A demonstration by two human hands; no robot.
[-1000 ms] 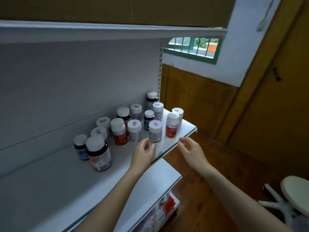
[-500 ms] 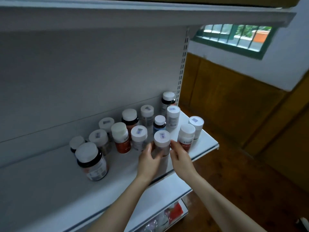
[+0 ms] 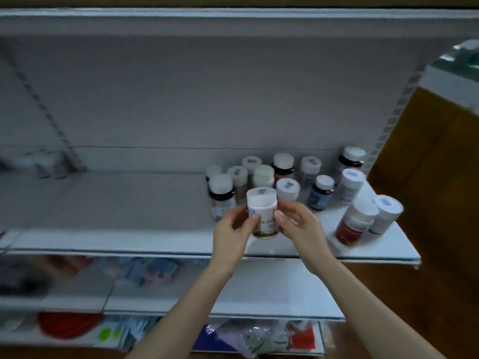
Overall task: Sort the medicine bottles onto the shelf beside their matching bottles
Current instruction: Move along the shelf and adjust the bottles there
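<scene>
A white-capped bottle with a white and olive label (image 3: 262, 213) is lifted off the shelf, held between both hands. My left hand (image 3: 233, 230) grips its left side and my right hand (image 3: 298, 224) its right side. Behind them several medicine bottles stand in a cluster on the white shelf (image 3: 129, 239): a dark-collared bottle (image 3: 221, 195), a blue-labelled bottle (image 3: 320, 193), a red-labelled bottle (image 3: 355, 224) and a white one (image 3: 386, 213) at the right end. The shelf's left half holds no bottles.
A blurred item (image 3: 44, 161) sits far left at the shelf's back. The lower shelves (image 3: 259, 288) carry packets and a red object (image 3: 67, 325). A wooden wall (image 3: 427, 164) lies to the right, and an upper shelf (image 3: 233, 19) runs overhead.
Both hands closed on the front white-capped bottle and lifted it off the shelf toward me. The camera swung left, bringing the shelf's bare left half into view.
</scene>
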